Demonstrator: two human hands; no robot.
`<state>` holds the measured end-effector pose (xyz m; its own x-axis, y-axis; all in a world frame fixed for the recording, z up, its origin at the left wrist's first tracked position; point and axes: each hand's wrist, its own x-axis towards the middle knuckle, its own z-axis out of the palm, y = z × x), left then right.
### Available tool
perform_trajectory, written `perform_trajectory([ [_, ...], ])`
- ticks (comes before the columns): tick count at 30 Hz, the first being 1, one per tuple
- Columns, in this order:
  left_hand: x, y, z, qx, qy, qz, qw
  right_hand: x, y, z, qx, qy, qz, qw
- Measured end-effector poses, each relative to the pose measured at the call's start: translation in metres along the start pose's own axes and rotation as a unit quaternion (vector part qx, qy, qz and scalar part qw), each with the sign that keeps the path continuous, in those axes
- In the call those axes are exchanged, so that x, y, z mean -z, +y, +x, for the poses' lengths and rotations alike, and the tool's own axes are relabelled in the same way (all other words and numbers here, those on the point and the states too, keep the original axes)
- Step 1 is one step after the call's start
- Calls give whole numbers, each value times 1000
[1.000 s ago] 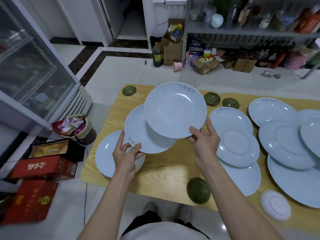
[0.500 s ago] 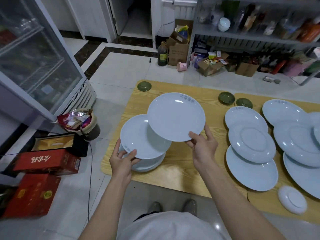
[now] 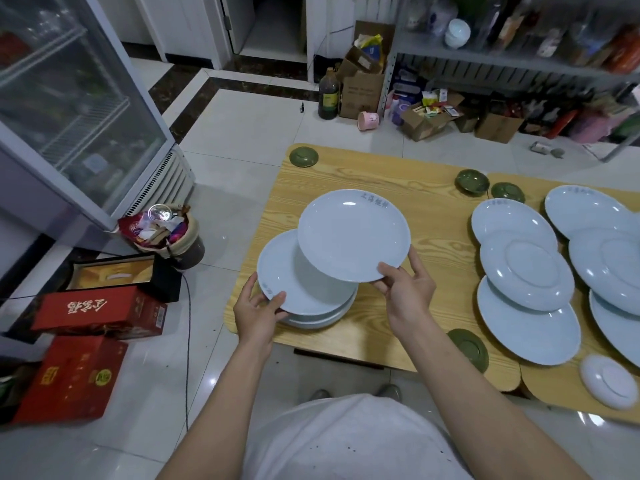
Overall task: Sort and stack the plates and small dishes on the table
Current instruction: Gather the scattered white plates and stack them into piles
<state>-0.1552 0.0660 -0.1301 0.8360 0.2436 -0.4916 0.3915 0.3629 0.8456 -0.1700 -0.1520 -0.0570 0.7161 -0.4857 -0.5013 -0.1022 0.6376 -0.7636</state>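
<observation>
From the head camera, your right hand (image 3: 405,292) pinches the pale blue round ceramic plate (image 3: 353,233) at its 5 o'clock rim, thumb on top. It holds the plate raised over the 1 o'clock side of the short stack of matching plates (image 3: 304,289), which sits at the 7 o'clock corner of the light wooden desk (image 3: 433,216). Your left hand (image 3: 258,310) grips the stack's rim at 7 o'clock. Centre the raised plate over the stack, level it, and lower it gently, sliding your left thumb clear before it lands.

wood table (image 3: 433,209) | L: plate stack (image 3: 298,289) | R: overlapping white plates (image 3: 526,268) | green sm. dishes (image 3: 303,156) scattered
</observation>
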Motion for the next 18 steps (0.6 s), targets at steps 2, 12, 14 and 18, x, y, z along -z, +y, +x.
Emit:
perform_trajectory([
  [2,3,-1,4,-5,12,29,1000,-2,7,0,-6,1,-4,1000],
  [12,12,-8,20,-34,-3,153,988,-8,36,-2,-42,-1,-41,998],
  [14,13,-8,22,-32,-8,174,984,-8,40,-3,-48,-1,-53,997],
  [18,11,-2,24,-27,-14,194,981,-7,45,-4,-63,-7,-85,994],
])
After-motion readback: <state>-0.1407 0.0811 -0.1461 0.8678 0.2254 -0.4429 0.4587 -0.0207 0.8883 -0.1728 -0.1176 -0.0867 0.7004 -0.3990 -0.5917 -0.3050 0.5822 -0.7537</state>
